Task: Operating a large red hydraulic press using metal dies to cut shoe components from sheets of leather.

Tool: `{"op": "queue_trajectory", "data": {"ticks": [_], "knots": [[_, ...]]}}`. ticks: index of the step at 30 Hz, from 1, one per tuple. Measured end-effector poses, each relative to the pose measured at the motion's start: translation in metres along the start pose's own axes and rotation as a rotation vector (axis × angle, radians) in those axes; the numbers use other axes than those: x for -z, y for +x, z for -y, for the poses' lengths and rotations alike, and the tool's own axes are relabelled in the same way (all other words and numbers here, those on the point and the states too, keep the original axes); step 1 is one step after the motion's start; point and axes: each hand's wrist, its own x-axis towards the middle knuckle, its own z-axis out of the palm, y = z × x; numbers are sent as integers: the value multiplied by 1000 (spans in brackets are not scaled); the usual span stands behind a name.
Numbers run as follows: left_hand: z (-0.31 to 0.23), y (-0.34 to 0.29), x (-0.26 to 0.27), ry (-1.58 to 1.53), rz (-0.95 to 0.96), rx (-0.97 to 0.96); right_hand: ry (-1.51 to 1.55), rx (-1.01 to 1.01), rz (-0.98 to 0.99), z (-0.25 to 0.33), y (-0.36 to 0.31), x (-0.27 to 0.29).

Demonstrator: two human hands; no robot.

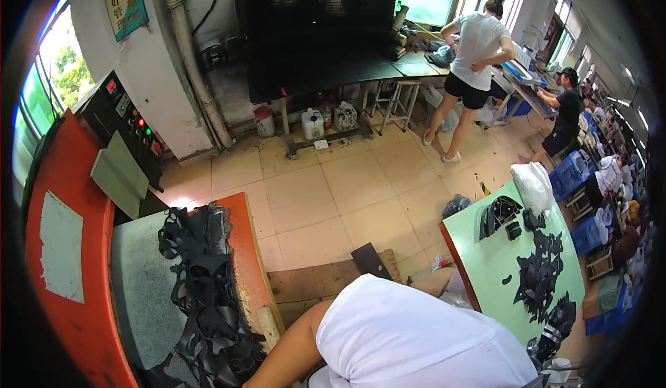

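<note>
Neither of my hands shows in the head view. A white shirt sleeve [416,332] fills the lower middle, and a bare arm [291,350] runs from it down past the lower edge, so its hand is hidden. I cannot tell what that hand holds. Nearest to the arm lies a tangled heap of black cut-out sheet scraps [201,284], on the grey bed [139,277] of an orange-red machine [83,173]. On the right, a pale green table [472,242] bears loose black cut pieces [540,277], a few curved black parts [501,214] and a bundle of black pieces [558,322].
A control box [128,121] with lit buttons stands at the left. Wooden boards [333,277] lie between machine and table. A white plastic bag [533,187] sits on the table's far end. Farther off are a dark workbench [319,83], jugs, stools and people [479,48].
</note>
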Motion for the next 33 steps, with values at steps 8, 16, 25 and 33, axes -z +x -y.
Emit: {"op": "queue_trajectory", "data": {"ticks": [8, 16, 25, 33], "knots": [[-72, -87, -31, -34, 31, 120, 109, -52, 159, 41, -62, -38], [-136, -321, -29, -158, -288, 254, 430, -178, 753, 126, -159, -92], [-170, -546, -115, -721, -1686, 767, -486, -140, 649, 101, -146, -37], [-167, -623, -421, -1147, -2587, 1274, -947, -153, 1022, 78, -135, 14]]}}
